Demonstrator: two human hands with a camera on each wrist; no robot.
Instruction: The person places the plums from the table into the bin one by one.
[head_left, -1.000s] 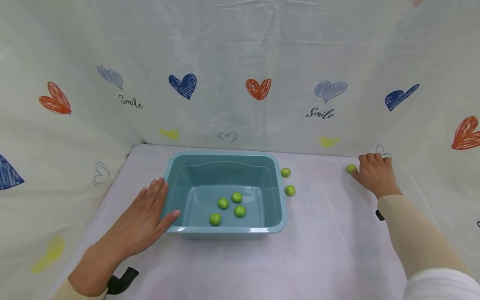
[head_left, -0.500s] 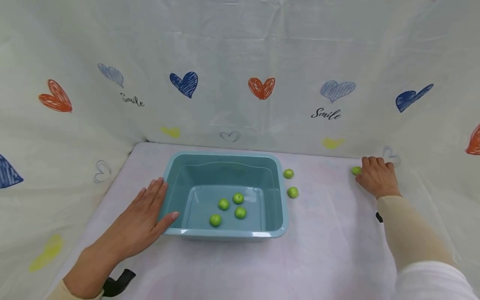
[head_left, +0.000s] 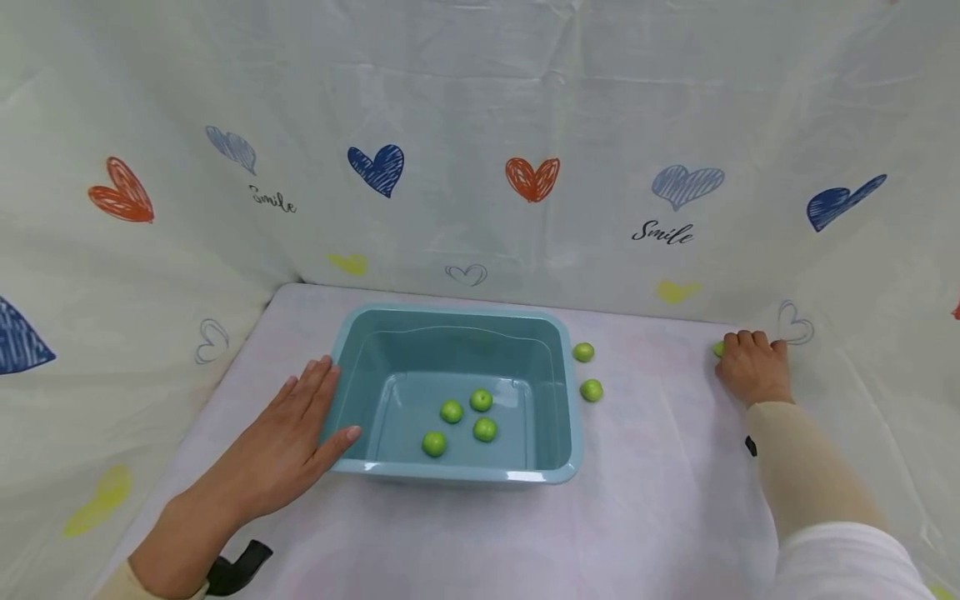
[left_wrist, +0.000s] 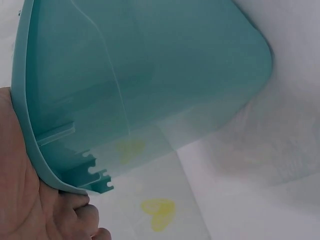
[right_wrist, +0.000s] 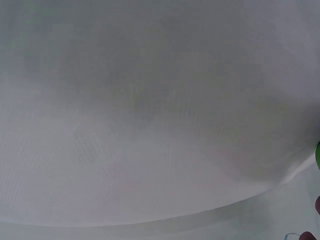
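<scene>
My left hand [head_left: 288, 446] lies with straight fingers along the left rim of a light blue plastic basin [head_left: 457, 473]; in the left wrist view the palm touches the basin's rim [left_wrist: 20, 100]. Inside the basin sit several small round green fruits [head_left: 485, 429]. At the far right of the table, my right hand [head_left: 753, 367] has its fingers curled over another green fruit [head_left: 718, 349], mostly hidden behind the thumb side. Only a sliver of that fruit [right_wrist: 318, 156] and bits of fingertips show in the right wrist view.
Two more green fruits, a far one [head_left: 583, 352] and a nearer one [head_left: 592, 390], lie just right of the basin. A pale cloth covers the table [head_left: 645, 500]. Behind and beside it hangs a white sheet [head_left: 457, 100] printed with hearts.
The right hand has closed further over the far-right fruit, covering more of it. The left hand stays at the basin's rim. The head view has shifted slightly.
</scene>
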